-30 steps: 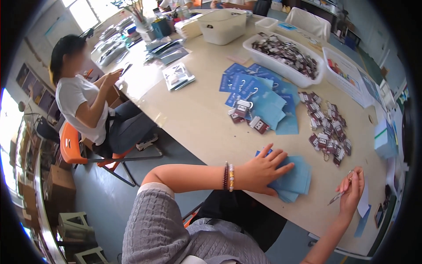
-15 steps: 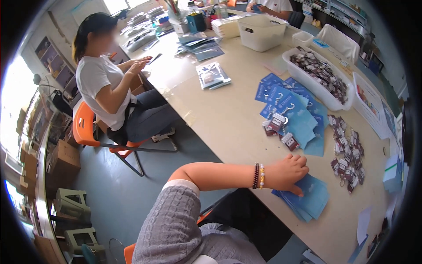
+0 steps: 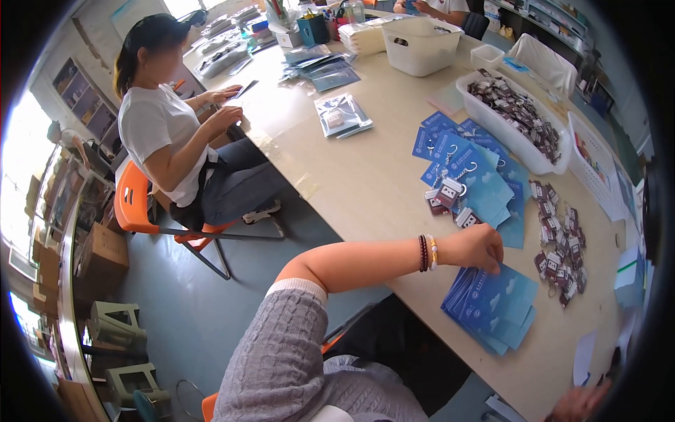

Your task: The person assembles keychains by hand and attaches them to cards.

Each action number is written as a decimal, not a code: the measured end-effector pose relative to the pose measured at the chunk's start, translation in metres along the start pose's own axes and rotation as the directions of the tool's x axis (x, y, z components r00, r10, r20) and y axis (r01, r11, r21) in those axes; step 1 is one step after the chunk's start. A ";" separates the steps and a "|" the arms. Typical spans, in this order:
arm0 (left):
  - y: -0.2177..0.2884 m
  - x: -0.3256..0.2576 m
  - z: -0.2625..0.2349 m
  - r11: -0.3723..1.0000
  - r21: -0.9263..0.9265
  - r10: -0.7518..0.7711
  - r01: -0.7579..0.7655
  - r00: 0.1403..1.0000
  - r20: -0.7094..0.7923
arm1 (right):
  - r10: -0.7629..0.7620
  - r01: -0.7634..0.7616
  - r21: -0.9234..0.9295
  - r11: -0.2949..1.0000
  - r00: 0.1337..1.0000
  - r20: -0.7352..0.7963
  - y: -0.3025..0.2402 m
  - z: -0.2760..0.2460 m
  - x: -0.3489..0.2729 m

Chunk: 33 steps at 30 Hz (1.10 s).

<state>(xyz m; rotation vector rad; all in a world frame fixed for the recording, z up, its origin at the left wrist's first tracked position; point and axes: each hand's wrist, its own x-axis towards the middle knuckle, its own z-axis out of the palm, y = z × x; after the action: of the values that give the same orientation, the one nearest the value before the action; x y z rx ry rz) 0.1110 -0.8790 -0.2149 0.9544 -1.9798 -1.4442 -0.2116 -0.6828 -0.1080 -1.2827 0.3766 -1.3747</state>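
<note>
My left hand (image 3: 480, 249), with beaded bracelets at the wrist, is closed with its fingertips at the top edge of a blue card (image 3: 498, 299) with pale clouds. That card lies uppermost on a loosely fanned stack by the table's near edge. Just beyond the hand, more blue cards (image 3: 485, 193) lie overlapping, with small brown-and-white keychains (image 3: 450, 191) on metal hooks on top of them. At the lower right rim, my right hand (image 3: 580, 402) shows only in part and is smeared by motion. Whether it holds anything cannot be seen.
A keychain pile (image 3: 559, 239) lies right of the cards. Behind them stands a white tray (image 3: 470, 95) filled with similar pieces, near a white basket (image 3: 422, 53). Flat clear packets (image 3: 342, 116) lie farther left. Another person (image 3: 165, 126) sits on an orange chair (image 3: 133, 200) at the table's left side.
My left hand has risen off the middle of the card stack to its top edge, uncovering the uppermost card. My right hand has come into view at the lower right.
</note>
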 end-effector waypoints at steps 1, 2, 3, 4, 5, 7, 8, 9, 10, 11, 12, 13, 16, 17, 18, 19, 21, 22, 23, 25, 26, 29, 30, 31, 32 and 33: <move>0.002 0.004 -0.001 0.998 -0.059 -0.009 0.014 0.997 0.076 | 0.137 -0.141 0.124 0.982 0.990 0.042 0.012 -0.024 0.002; 0.009 0.007 0.000 0.999 -0.018 0.051 -0.050 0.995 0.090 | 0.267 -0.279 0.229 0.933 0.960 0.085 0.023 -0.034 0.007; 0.009 0.008 -0.001 0.999 -0.025 0.045 -0.043 0.993 0.108 | 0.210 -0.214 -0.041 0.976 0.974 -0.083 0.044 -0.021 0.014; 0.008 0.012 -0.001 0.998 -0.011 0.058 -0.057 0.994 0.090 | 0.111 -0.184 -0.325 0.927 0.967 -0.231 0.063 0.001 0.026; 0.008 0.015 -0.002 0.997 0.000 0.077 -0.078 0.994 0.073 | 0.133 -0.207 -0.289 0.935 0.957 -0.258 0.075 0.009 0.038; 0.003 0.019 -0.006 0.992 -0.088 0.104 -0.095 0.990 0.094 | 0.181 -0.295 -0.280 0.913 0.911 -0.370 0.087 0.019 0.054; 0.004 0.016 -0.011 0.995 -0.041 0.091 -0.088 0.992 0.088 | 0.223 -0.361 -0.342 0.867 0.897 -0.382 0.093 0.022 0.066; 0.008 0.013 -0.015 0.996 -0.001 0.090 -0.090 0.992 0.093 | 0.172 -0.340 -0.461 0.820 0.913 -0.369 0.100 0.024 0.076; 0.017 0.010 -0.016 0.998 -0.048 0.052 -0.047 0.994 0.093 | 0.191 -0.349 -0.455 0.819 0.915 -0.356 0.099 0.025 0.083; 0.024 0.012 -0.016 0.996 -0.091 0.018 -0.009 0.994 0.103 | 0.204 -0.354 -0.455 0.817 0.915 -0.347 0.097 0.021 0.085; 0.024 0.012 -0.015 0.993 -0.118 0.017 -0.006 0.996 0.091 | 0.179 -0.361 -0.469 0.806 0.904 -0.387 0.101 0.016 0.087; 0.025 0.013 -0.012 0.990 -0.142 0.014 -0.004 0.997 0.072 | 0.153 -0.363 -0.485 0.795 0.895 -0.420 0.102 0.011 0.086; 0.025 0.016 -0.007 0.987 -0.157 -0.023 0.038 0.995 0.096 | 0.169 -0.435 -0.488 0.757 0.851 -0.497 0.105 -0.006 0.079; 0.023 0.018 -0.005 0.985 -0.167 -0.014 0.033 0.993 0.114 | 0.163 -0.444 -0.493 0.748 0.843 -0.513 0.104 -0.009 0.076; 0.020 0.017 -0.005 0.984 -0.175 -0.006 0.027 0.993 0.121 | 0.211 -0.472 -0.505 0.723 0.846 -0.490 0.106 -0.011 0.075; 0.017 0.018 -0.002 0.983 -0.182 0.002 0.021 0.992 0.126 | 0.260 -0.497 -0.516 0.698 0.847 -0.464 0.109 -0.012 0.073; 0.019 0.015 0.001 0.986 -0.165 0.024 -0.008 0.995 0.098 | 0.317 -0.538 -0.495 0.682 0.828 -0.463 0.111 -0.006 0.074; 0.021 0.013 0.000 0.980 0.110 0.161 -0.168 0.985 0.067 | 0.397 -0.571 -0.473 0.671 0.815 -0.421 0.114 -0.002 0.076; 0.021 0.011 -0.002 0.874 0.379 0.297 -0.303 0.952 0.076 | 0.473 -0.603 -0.452 0.657 0.797 -0.375 0.119 0.002 0.078; 0.018 0.011 0.000 0.784 0.478 0.393 -0.395 0.913 0.109 | 0.546 -0.648 -0.472 0.598 0.760 -0.351 0.126 0.010 0.081; 0.017 0.011 0.001 0.670 0.574 0.480 -0.470 0.865 0.148 | 0.561 -0.653 -0.511 0.560 0.752 -0.346 0.129 0.010 0.081; 0.026 0.007 0.004 0.569 0.627 0.571 -0.532 0.804 0.164 | 0.575 -0.669 -0.533 0.517 0.733 -0.363 0.135 0.007 0.081; 0.032 0.004 0.007 0.570 0.623 0.569 -0.536 0.804 0.171 | 0.574 -0.682 -0.523 0.511 0.724 -0.383 0.136 0.005 0.080; 0.041 0.000 0.010 0.801 0.446 0.419 -0.400 0.906 0.061 | 0.573 -0.684 -0.518 0.513 0.723 -0.386 0.137 0.003 0.080; 0.045 -0.004 0.013 0.949 0.225 0.229 -0.221 0.973 -0.006 | 0.570 -0.687 -0.495 0.532 0.723 -0.391 0.138 0.002 0.080; 0.044 -0.008 0.014 0.946 0.233 0.231 -0.225 0.973 0.002 | 0.559 -0.682 -0.474 0.557 0.730 -0.394 0.137 0.001 0.080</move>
<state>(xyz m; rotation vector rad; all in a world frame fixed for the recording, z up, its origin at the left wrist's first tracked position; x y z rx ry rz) 0.0947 -0.8557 -0.1773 0.7999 -2.1934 -1.0871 -0.1218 -0.7898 -0.1837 -1.2988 1.3724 -0.7546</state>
